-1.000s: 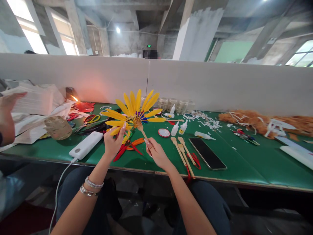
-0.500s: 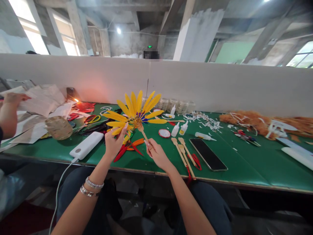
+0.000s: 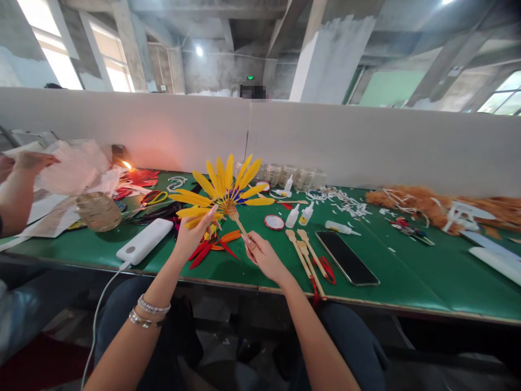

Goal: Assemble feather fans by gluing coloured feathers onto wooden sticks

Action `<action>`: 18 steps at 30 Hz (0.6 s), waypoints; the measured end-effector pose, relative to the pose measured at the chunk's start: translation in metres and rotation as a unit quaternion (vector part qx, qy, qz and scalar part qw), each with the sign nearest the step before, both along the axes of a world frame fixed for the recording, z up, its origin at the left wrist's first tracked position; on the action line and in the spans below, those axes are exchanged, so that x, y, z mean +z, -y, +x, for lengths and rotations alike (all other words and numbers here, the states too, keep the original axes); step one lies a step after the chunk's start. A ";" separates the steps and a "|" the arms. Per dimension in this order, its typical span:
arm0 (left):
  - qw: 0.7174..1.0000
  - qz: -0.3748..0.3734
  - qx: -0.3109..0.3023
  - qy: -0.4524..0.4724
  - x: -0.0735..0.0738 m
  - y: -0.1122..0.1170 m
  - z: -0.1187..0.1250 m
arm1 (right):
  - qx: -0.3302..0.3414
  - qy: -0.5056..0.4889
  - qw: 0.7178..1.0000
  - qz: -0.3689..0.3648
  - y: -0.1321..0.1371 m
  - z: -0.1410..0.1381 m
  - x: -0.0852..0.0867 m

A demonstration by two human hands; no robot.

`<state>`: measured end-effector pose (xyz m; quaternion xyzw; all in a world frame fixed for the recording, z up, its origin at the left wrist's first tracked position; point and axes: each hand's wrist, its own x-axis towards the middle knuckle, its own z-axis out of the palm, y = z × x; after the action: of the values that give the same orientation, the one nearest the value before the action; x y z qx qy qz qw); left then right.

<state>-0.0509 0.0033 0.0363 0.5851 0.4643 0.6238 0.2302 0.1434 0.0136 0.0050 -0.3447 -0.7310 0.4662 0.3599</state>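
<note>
**Yellow feather fan [image 3: 222, 198] raised above the green tabletop [image 3: 391, 277]**

At 9 o'clock, a co-worker's hand [image 3: 35, 160] sits over crumpled papers [image 3: 73, 168]. At 11 o'clock lies a white power bank [image 3: 144, 241] with its cable attached. The left hand [image 3: 191, 236] has a released grip, fingers spread, their tips against the fan's lower feathers. The fan stands at 12 o'clock, above loose red and orange feathers [image 3: 214, 250]. The right hand [image 3: 264, 256] has a clenched grip, pinching the fan's wooden stick [image 3: 240, 226]. At 1 o'clock lie flat wooden sticks [image 3: 303, 255] beside a black phone [image 3: 345, 258].
</note>
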 end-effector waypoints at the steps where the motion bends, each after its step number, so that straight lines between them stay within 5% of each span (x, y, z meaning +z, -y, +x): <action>1: 1.000 0.000 0.007 -0.008 0.003 0.002 0.000 | 0.000 0.004 1.000 -0.001 0.000 0.001 0.000; 12: 0.995 0.031 0.075 -0.053 0.000 0.002 -0.003 | 0.006 0.018 1.000 0.008 0.000 0.002 0.001; 18: 0.998 -0.012 -0.032 -0.043 -0.001 0.000 0.002 | -0.001 0.021 1.000 0.011 -0.001 0.001 0.000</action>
<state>-0.0494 0.0029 0.0350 0.6231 0.4627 0.5844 0.2368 0.1448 0.0146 0.0052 -0.3510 -0.7431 0.4501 0.3493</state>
